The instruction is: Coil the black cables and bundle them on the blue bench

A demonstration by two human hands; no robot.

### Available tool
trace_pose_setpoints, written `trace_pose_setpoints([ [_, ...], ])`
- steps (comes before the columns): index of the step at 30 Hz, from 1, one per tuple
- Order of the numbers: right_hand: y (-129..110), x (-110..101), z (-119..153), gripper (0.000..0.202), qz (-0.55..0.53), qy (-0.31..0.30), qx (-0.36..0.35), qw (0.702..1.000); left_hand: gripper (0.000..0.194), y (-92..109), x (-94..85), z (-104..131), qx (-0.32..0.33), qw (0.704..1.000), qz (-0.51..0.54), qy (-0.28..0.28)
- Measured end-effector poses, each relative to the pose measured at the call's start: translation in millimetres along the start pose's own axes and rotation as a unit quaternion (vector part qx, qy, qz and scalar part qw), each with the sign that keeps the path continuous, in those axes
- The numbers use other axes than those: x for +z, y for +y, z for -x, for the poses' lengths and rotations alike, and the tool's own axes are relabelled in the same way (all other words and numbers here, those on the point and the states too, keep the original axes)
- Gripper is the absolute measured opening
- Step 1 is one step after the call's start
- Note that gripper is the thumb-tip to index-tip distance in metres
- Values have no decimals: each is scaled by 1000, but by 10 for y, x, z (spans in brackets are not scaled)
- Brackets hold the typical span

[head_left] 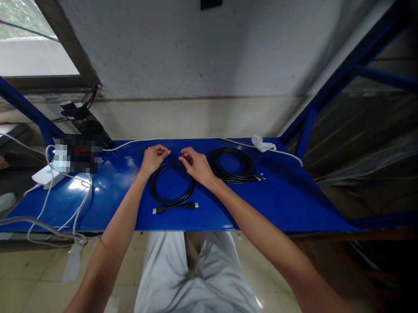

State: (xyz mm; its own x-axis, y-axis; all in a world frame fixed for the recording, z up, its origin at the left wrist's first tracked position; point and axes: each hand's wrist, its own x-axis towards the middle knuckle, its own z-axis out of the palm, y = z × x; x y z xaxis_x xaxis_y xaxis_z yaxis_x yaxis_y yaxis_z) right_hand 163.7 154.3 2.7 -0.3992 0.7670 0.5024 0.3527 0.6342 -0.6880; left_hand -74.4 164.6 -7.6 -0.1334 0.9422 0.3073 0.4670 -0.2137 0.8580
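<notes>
A black cable with HDMI-type plugs lies in a round coil (170,203) on the blue table. Its two plugs (159,210) point apart at the near side of the loop. Just above the coil's far left edge, my left hand (154,159) is closed, thumb and fingertips pinched together; whatever is between them is too small to name. My right hand (197,165) is pinched too, at the coil's far right, with a small dark thin piece at its fingertips that I cannot identify. A gap separates the two hands.
Right of my hands lies a thicker bundle of coiled black cables (252,170). A white cord with a crumpled white plastic piece (263,144) runs along the back edge. White cables and a white box (48,176) sit at left, near a dark bottle (89,124). Blue frame bars (306,129) flank the table (279,207).
</notes>
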Motion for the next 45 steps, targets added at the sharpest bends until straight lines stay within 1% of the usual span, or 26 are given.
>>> trace_pose_setpoints([
  [5, 18, 16, -4, 16, -15, -5, -7, 1000, 17, 65, -24, 36, 45, 996, -77, -3],
  [12, 11, 12, -19, 8, -37, -12, -16, 999, 22, 197, -26, 75, 112, 990, -81, 27],
  [17, -19, 9, -26, 11, -65, 4, -2, 998, 20, 255, -13, 97, 111, 991, -72, 20],
  [25, -54, 16, -19, 17, -97, 12, -6, 995, 22, 217, -4, 85, 117, 989, -87, 11],
  [31, -25, 39, -20, 19, -99, 16, 20, 995, 21, 201, -10, 83, 113, 990, -85, 4],
  [37, -3, 43, -32, 14, -106, 26, 11, 994, 22, 179, -19, 81, 120, 988, -93, 3],
  [42, -9, 46, -26, 19, -149, 37, 2, 988, 20, 168, -17, 79, 110, 991, -76, 6],
  [45, -33, 32, -25, 19, -147, 30, -1, 989, 19, 177, -25, 82, 110, 991, -79, 5],
])
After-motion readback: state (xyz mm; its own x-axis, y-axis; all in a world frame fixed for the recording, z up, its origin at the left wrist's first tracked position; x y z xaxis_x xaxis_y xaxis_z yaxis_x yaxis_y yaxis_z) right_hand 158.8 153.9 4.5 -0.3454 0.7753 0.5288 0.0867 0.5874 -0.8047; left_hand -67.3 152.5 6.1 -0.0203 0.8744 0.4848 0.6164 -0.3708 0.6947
